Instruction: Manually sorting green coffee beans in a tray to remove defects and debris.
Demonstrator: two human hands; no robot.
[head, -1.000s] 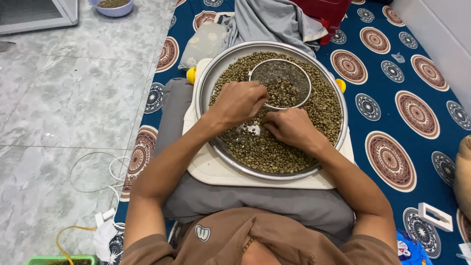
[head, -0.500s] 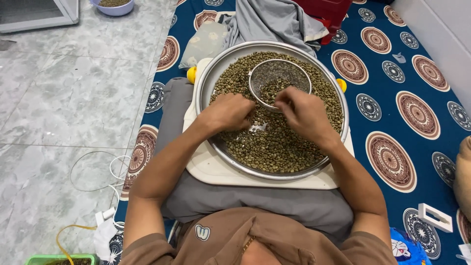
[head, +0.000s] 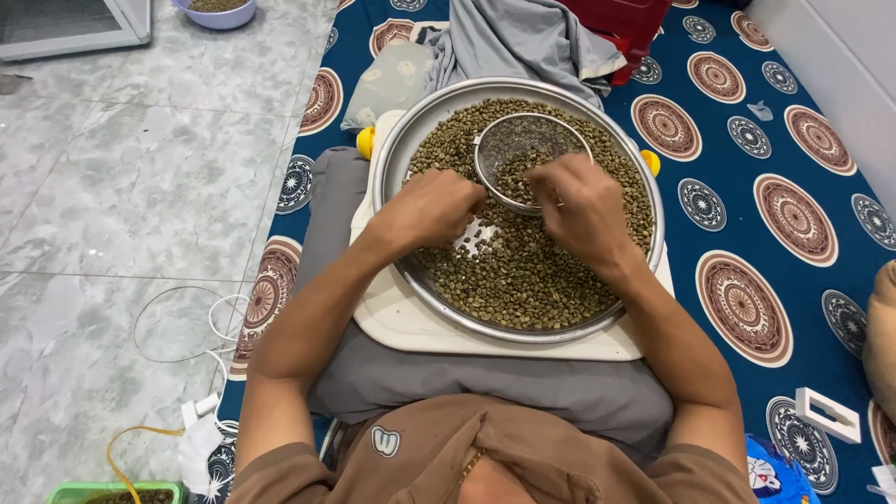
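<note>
hands (head: 509,207) in beans (head: 523,280), probably sorting, round tray (head: 392,159)

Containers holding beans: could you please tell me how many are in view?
4: the large metal tray on the lap, the mesh strainer inside it, a lavender bowl top left, a green tub bottom left, partly cut off.

floor: grey marble tiles (head: 140,177) | blue medallion mat (head: 747,196) | white wall (head: 840,47)

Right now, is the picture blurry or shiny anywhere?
In the head view, the green beans look sharp, the round metal tray gleams softly along its rim, the left hand and right hand show no real blur, and the grey floor tiles give a pale sheen.
</note>
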